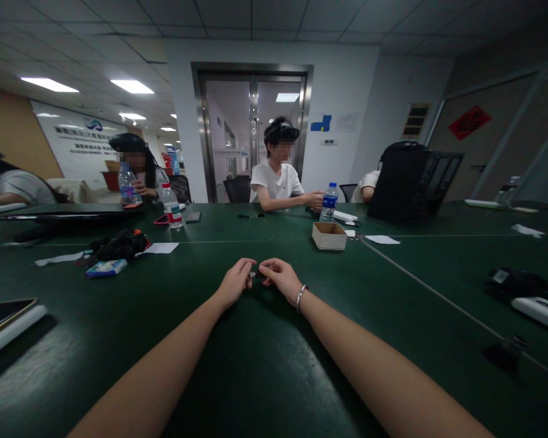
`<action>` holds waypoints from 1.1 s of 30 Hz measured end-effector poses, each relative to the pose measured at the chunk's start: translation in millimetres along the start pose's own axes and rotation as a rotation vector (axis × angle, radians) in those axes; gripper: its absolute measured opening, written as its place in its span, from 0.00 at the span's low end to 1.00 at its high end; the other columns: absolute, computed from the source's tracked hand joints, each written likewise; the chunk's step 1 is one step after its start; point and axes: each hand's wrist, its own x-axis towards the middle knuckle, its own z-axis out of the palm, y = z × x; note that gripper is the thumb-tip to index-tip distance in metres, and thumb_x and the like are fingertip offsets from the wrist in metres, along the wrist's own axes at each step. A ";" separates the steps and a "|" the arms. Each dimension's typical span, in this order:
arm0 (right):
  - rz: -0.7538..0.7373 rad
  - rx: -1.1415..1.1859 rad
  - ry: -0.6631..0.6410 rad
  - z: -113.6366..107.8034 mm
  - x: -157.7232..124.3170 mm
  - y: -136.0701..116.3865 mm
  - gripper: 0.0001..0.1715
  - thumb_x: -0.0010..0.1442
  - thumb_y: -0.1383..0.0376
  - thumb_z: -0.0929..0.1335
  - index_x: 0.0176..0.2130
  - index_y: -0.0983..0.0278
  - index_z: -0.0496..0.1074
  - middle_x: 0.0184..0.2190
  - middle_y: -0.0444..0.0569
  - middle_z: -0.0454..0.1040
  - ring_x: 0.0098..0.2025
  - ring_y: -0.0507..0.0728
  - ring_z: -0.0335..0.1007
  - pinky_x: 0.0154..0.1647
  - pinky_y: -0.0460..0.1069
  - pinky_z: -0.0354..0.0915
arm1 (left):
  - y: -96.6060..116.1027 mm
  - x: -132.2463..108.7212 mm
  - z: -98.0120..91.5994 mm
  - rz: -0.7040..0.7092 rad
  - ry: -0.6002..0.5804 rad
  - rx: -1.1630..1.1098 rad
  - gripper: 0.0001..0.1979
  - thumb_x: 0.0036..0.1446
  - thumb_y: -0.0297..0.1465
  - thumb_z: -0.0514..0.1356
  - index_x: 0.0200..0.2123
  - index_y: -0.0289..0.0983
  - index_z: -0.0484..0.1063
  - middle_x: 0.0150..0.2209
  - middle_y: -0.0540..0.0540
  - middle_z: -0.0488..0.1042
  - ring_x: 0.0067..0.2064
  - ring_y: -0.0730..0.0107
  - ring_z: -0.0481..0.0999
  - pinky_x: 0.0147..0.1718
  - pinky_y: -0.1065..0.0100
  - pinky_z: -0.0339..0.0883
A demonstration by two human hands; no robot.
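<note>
Above the green table (265,340), my left hand (235,283) and my right hand (281,278) meet with fingertips close together. Between them is a small dark object (258,275) with a pale, shiny bit on its left side; it is too small and covered to name. The fingers of both hands are bent and pinched around it. A silver bracelet (300,298) circles my right wrist. Beyond my right hand stands a small open cardboard box (329,237), its inside mostly hidden.
Left lie a black tangled bundle (119,244), a blue-white packet (106,268) and a phone on a white block (9,322). Bottles (172,207) (329,202) stand farther back. A black computer case (406,182) is back right. A small dark object (506,353) lies near right. Several people sit around.
</note>
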 end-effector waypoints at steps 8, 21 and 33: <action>0.002 -0.006 0.012 2.3 -2.1 -3.8 0.19 0.43 0.57 0.73 0.32 0.66 0.69 0.19 0.40 0.68 0.19 0.47 0.66 0.23 0.44 0.62 | 2.6 -1.2 0.3 -0.006 -0.022 -0.023 0.18 0.54 0.39 0.50 0.45 0.35 0.62 0.21 0.54 0.64 0.23 0.76 0.63 0.23 0.73 0.56; -0.006 0.014 0.002 -0.3 -0.2 -0.2 0.21 0.42 0.57 0.73 0.33 0.66 0.68 0.21 0.41 0.70 0.22 0.48 0.68 0.25 0.45 0.64 | 3.1 -1.2 0.8 0.002 -0.005 -0.035 0.19 0.55 0.40 0.51 0.45 0.35 0.63 0.22 0.53 0.64 0.22 0.77 0.63 0.23 0.73 0.56; -0.002 0.001 -0.001 0.3 -1.6 -1.3 0.20 0.42 0.57 0.73 0.34 0.65 0.69 0.21 0.41 0.69 0.22 0.48 0.68 0.26 0.45 0.64 | 6.3 -4.3 0.1 -0.007 -0.016 0.018 0.18 0.55 0.39 0.49 0.45 0.35 0.63 0.21 0.54 0.63 0.22 0.76 0.61 0.23 0.73 0.56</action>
